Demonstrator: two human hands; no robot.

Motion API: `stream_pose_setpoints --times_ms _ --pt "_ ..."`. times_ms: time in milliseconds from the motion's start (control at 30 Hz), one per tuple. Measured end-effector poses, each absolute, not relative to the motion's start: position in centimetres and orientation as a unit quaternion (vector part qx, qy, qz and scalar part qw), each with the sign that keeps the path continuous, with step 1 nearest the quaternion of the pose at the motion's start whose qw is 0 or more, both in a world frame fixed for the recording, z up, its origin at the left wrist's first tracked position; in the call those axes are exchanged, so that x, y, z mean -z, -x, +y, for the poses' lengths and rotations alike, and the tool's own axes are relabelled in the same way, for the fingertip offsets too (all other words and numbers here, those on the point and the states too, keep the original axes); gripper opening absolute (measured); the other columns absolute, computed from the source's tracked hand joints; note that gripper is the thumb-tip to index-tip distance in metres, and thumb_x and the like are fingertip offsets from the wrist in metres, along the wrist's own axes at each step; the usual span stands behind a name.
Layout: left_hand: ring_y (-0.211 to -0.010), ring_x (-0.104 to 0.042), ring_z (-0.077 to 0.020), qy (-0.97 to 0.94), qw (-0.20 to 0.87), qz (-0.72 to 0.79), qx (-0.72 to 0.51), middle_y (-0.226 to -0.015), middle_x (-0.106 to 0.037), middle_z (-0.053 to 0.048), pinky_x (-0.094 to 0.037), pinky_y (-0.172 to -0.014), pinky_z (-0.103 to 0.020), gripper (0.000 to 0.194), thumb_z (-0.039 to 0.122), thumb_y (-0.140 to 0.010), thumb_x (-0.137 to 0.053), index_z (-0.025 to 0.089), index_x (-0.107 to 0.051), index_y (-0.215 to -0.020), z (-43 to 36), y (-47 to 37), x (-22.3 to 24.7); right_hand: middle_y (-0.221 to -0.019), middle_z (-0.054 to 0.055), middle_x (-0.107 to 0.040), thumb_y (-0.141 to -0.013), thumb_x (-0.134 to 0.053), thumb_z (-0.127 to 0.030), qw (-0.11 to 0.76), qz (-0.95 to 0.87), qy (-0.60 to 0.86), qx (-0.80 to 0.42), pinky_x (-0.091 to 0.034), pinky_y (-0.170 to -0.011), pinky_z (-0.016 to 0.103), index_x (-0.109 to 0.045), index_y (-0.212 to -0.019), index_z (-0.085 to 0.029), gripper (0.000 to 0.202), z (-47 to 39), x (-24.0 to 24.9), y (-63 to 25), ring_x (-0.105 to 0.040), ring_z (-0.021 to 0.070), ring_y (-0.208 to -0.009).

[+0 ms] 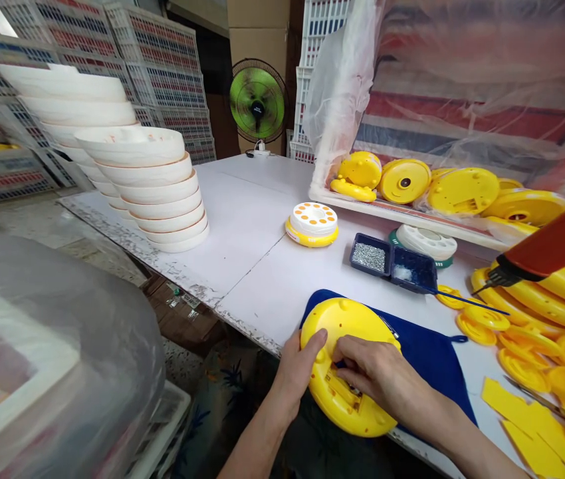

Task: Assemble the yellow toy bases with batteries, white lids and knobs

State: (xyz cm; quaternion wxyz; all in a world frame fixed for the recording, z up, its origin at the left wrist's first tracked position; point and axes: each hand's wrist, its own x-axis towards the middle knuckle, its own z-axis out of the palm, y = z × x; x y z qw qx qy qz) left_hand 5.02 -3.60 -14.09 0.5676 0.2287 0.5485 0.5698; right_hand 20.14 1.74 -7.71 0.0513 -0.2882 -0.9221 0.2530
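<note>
This is an assembly workshop, probably on a factory floor; slatted plastic crates (167, 80) rise in stacks behind a worktable (247, 193) with a chipped edge; white round shells (155, 211) stand in columns; repeated yellow mouldings (464, 191) fill a plastic-lined crate (349, 205); a two-part tray (388, 259) holds tiny metal fasteners (369, 256); a red power screwdriver (554, 236) hangs at the right.

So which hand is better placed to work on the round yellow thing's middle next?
Probably the right hand: its bent fingers are over the middle of the round yellow thing, while the left hand holds the edge, thumb on top.
</note>
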Motion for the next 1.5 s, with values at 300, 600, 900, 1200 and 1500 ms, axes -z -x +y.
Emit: stream_pose_setpoints --times_ms 300,600,900,1200,1500 --pt "-0.088 -0.064 -0.0255 -0.234 0.579 0.538 -0.566 -0.097 -0.069 -0.011 -0.050 -0.079 -0.036 0.041 0.047 -0.082 -0.065 0.012 -0.063 -0.105 -3.9 -4.9 14.2 -0.089 0.001 -0.067 -0.095 -0.049 -0.010 0.079 -0.915 0.265 -0.293 -0.048 -0.071 0.025 -0.058 -0.093 -0.021 0.015 1.3 8.8 -20.9 -0.065 0.0159 -0.078" --pt "-0.092 -0.065 -0.0277 -0.214 0.585 0.537 -0.569 -0.099 -0.072 -0.013 -0.051 -0.081 -0.037 0.043 0.046 -0.080 -0.068 0.011 -0.065 -0.105 -4.0 -4.9 13.7 -0.078 0.002 -0.067 -0.091 -0.054 -0.009 0.058 -0.916 0.303 -0.255 -0.047 -0.064 0.026 -0.058 -0.078 -0.018 0.016 0.6 9.3 -19.8 -0.065 0.0172 -0.069" --pt "-0.101 -0.066 -0.0287 -0.201 0.606 0.535 -0.553 -0.105 -0.073 -0.014 -0.050 -0.092 -0.039 0.053 0.046 -0.079 -0.070 0.010 -0.061 -0.117 -3.2 -4.2 13.3 -0.081 -0.004 -0.066 -0.080 -0.062 -0.002 0.112 -0.901 0.318 -0.273 -0.043 -0.064 0.017 -0.054 -0.080 -0.020 0.020 1.0 8.7 -20.0 -0.062 0.0108 -0.071" --pt "-0.101 -0.067 -0.0300 -0.180 0.609 0.537 -0.555 -0.106 -0.073 -0.015 -0.052 -0.089 -0.038 0.056 0.051 -0.071 -0.076 0.010 -0.065 -0.108 -3.2 -4.2 13.8 -0.080 0.001 -0.061 -0.085 -0.055 -0.001 0.140 -0.895 0.337 -0.254 -0.040 -0.071 0.027 -0.051 -0.073 -0.018 0.021 -0.1 9.5 -20.3 -0.055 0.0158 -0.075" --pt "-0.101 -0.068 -0.0294 -0.179 0.615 0.530 -0.555 -0.107 -0.073 -0.015 -0.054 -0.086 -0.037 0.053 0.048 -0.074 -0.075 0.011 -0.065 -0.110 -3.3 -4.3 13.3 -0.076 -0.005 -0.058 -0.079 -0.061 0.000 0.142 -0.877 0.316 -0.334 -0.037 -0.072 0.023 -0.051 -0.072 -0.019 0.023 1.3 8.8 -22.1 -0.053 0.0111 -0.074"
